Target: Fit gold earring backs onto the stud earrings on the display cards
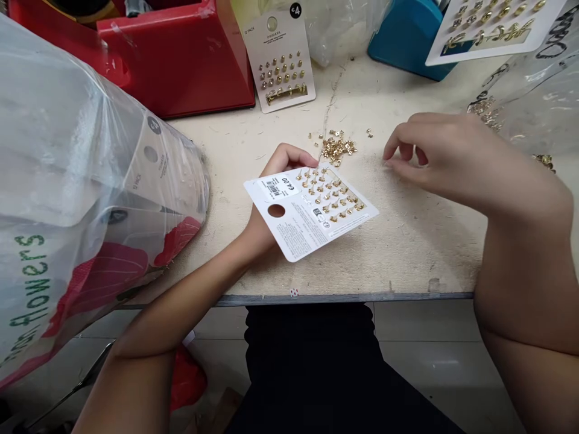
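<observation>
My left hand (284,166) grips a white earring card (294,232) from behind, thumb at its upper edge. The card's back faces me, with a price label, a round hole and rows of earring posts, many bearing gold backs. Just beyond the card lies a small pile of gold earring backs (335,148), with several loose ones around it. To the right, my right hand (434,147) hovers over the table, fingers curled and thumb close to the index fingertip. Whether anything small sits between those fingertips cannot be made out.
A large plastic bag (90,150) fills the left side. Behind stand a red tape dispenser (181,66), an upright earring card (283,60) and a blue dispenser (402,39). Another earring card (488,30) and a clear bag (538,102) are at right. The table edge (339,297) is near my lap.
</observation>
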`<state>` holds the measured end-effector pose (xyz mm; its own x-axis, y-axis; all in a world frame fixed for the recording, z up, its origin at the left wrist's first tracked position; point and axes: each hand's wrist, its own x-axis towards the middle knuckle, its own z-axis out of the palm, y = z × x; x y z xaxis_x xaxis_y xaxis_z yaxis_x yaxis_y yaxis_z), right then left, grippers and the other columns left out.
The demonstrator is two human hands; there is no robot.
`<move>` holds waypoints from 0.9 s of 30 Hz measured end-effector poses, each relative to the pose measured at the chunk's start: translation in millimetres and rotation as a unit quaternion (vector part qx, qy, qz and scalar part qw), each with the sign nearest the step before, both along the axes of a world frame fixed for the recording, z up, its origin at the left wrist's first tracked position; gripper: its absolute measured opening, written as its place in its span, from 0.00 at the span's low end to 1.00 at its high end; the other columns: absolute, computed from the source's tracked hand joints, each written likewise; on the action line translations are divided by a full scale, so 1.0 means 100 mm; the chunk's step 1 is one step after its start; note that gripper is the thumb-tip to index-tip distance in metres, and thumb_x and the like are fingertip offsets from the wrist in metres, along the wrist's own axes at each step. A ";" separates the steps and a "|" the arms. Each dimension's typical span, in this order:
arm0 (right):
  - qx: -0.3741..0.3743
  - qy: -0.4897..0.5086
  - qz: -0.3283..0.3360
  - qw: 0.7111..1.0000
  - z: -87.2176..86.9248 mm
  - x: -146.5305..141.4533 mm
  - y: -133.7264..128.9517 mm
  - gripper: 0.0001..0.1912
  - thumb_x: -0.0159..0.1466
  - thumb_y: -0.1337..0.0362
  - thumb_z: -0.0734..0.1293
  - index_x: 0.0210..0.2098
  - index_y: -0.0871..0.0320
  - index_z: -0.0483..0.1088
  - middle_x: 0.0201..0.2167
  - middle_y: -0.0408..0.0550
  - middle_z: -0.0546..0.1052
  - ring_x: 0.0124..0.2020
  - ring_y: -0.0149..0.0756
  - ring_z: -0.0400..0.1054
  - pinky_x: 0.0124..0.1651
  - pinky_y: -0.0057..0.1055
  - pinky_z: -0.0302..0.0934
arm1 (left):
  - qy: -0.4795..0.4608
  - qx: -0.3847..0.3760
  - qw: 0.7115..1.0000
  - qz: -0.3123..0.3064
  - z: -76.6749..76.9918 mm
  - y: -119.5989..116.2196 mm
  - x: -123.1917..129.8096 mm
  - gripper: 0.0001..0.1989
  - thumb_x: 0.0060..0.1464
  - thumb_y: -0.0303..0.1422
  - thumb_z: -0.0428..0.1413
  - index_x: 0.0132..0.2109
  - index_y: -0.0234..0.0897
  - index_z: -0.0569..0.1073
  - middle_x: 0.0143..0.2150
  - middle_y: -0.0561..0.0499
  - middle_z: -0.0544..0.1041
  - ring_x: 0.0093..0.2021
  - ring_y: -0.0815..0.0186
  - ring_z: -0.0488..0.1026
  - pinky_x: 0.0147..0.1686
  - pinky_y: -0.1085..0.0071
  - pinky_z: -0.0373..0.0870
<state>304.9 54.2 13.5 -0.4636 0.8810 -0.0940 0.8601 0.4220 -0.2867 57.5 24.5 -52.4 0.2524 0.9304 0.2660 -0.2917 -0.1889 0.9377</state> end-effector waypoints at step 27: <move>-0.155 0.426 0.065 0.889 -0.12 -0.36 -0.23 0.07 0.61 0.73 0.68 0.34 0.55 0.69 0.32 0.42 0.71 0.33 0.29 0.65 0.33 0.31 0.60 | 0.112 -0.050 0.991 -0.051 0.25 -0.16 0.04 0.21 0.50 0.46 0.67 0.39 0.37 0.69 0.30 0.54 0.72 0.28 0.73 0.69 0.28 0.75 0.68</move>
<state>268.5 31.0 1.8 -0.5787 0.8078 0.1120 0.2245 0.2898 -0.9304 61.8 8.9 -27.5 0.3883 0.9161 0.1000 -0.0873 -0.0714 0.9936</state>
